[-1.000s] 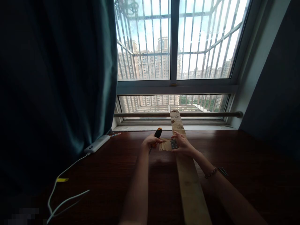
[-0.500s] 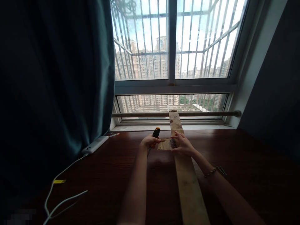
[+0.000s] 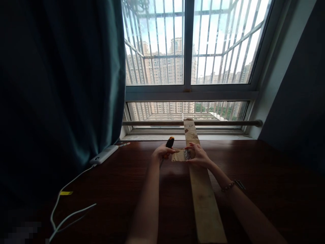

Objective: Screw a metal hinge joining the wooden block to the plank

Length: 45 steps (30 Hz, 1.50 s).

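Note:
My left hand [image 3: 162, 152] is closed around a screwdriver [image 3: 170, 142] with a black and orange handle, its shaft pointing down toward me. The thumb of that hand reaches to a short piece of wood [image 3: 178, 155] beside a long wooden plank [image 3: 206, 200]. A small metal hinge [image 3: 187, 154] lies where the short piece meets the plank. My right hand [image 3: 199, 156] rests over the plank, its thumb and fingers curved around the two ends of the hinge.
Several screws [image 3: 239, 184] lie on the dark wooden table [image 3: 175, 210] by my right wrist. At the left are a white power strip [image 3: 104, 155], its cable [image 3: 73, 214] and a yellow strip [image 3: 66, 193]. The plank's far end reaches a rail [image 3: 223, 123] at the window.
The view has shifted slightly. The hinge shows more clearly between the fingers of my right hand. Both hands keep nearly the same places, and the screwdriver stays in my left hand.

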Tool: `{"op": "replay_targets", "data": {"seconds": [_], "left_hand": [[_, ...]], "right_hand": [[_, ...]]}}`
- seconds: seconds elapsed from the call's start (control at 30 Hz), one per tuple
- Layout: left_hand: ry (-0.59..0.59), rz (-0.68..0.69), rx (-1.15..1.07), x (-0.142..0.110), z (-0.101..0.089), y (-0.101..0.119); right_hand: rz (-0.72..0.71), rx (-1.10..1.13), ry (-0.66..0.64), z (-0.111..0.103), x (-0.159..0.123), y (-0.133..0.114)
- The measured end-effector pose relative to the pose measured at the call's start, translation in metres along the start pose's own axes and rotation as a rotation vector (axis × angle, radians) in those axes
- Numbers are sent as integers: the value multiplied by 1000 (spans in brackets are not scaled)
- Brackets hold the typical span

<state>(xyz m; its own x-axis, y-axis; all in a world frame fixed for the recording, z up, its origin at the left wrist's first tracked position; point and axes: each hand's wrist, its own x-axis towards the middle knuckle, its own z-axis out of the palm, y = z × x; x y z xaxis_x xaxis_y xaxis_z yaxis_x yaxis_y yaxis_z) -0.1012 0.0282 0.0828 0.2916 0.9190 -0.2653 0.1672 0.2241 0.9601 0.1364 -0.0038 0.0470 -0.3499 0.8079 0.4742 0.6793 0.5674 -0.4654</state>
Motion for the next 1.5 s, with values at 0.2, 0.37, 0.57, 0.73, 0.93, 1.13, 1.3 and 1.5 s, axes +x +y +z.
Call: {"op": "replay_targets", "data": {"seconds": [0.2, 0.37, 0.57, 0.73, 0.93, 1.13, 1.3, 1.5], "left_hand": [[24, 17, 68, -8, 1, 9], [174, 137, 43, -25, 1, 25], [323, 473, -164, -56, 8, 53], [325, 722, -493, -73, 27, 71], [375, 842, -582, -74, 54, 77], [415, 848, -566, -69, 76, 75], [333, 855, -585, -63, 89, 70], [277, 849, -561, -57, 94, 64]], "right_hand": [[-4, 25, 15, 0, -1, 1], [-13, 39, 17, 0, -1, 3], [-12, 15, 3, 4, 0, 12], [-20, 5, -3, 4, 1, 17], [-31, -8, -24, 3, 1, 16], [-31, -10, -26, 3, 1, 17], [-45, 5, -27, 4, 2, 20], [-6, 16, -20, 5, 2, 21]]}}
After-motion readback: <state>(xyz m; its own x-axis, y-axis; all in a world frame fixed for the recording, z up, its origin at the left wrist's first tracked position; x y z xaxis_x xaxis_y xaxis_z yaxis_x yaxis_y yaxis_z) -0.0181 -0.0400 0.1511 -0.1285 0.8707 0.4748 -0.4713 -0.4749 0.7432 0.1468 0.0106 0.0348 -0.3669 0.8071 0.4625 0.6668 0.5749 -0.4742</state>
